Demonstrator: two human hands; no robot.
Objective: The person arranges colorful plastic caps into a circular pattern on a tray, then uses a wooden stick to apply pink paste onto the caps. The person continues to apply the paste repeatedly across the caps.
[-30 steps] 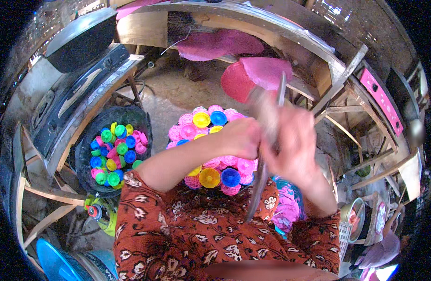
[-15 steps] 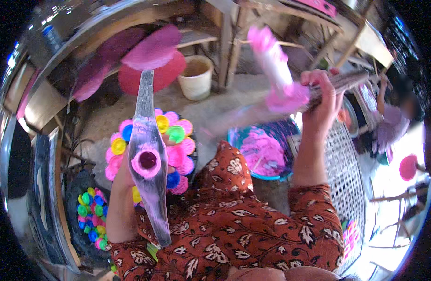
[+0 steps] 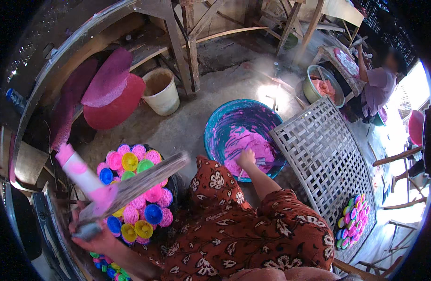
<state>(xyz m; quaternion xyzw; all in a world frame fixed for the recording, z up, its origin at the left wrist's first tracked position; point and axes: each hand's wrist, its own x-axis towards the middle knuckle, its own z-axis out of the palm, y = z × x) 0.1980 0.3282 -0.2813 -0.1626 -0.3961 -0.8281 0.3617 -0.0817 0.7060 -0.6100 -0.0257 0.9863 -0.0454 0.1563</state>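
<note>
My left hand [image 3: 91, 236] is closed around a weathered wooden bar [image 3: 145, 185] at the lower left. From the bar sticks a white tube [image 3: 80, 175], smeared with pink at both ends. A second greyish piece [image 3: 88, 230] shows by the fingers, mostly hidden. The bar hangs over a cluster of small round cups [image 3: 153, 214] in blue, yellow, green and pink, several with pink lacy texture. My right hand [image 3: 246, 159] is closed down at the pink paste [image 3: 253, 145] in a blue basin [image 3: 215, 117]. A narrow strip lies beside it; what the fingers hold is unclear.
A woven lattice rack [image 3: 323, 150] stands right of the basin, with more coloured cups [image 3: 353, 221] on it. Behind are a cream bucket [image 3: 161, 93], red-pink round sheets [image 3: 114, 103] and a bowl of orange paste [image 3: 325, 89]. Another person [image 3: 379, 84] sits at the far right.
The bar with the white tube has gone from my raised right hand to my left hand. My right hand has dropped into the basin. The ring-holed wooden piece no longer shows plainly. The view has shifted right.
</note>
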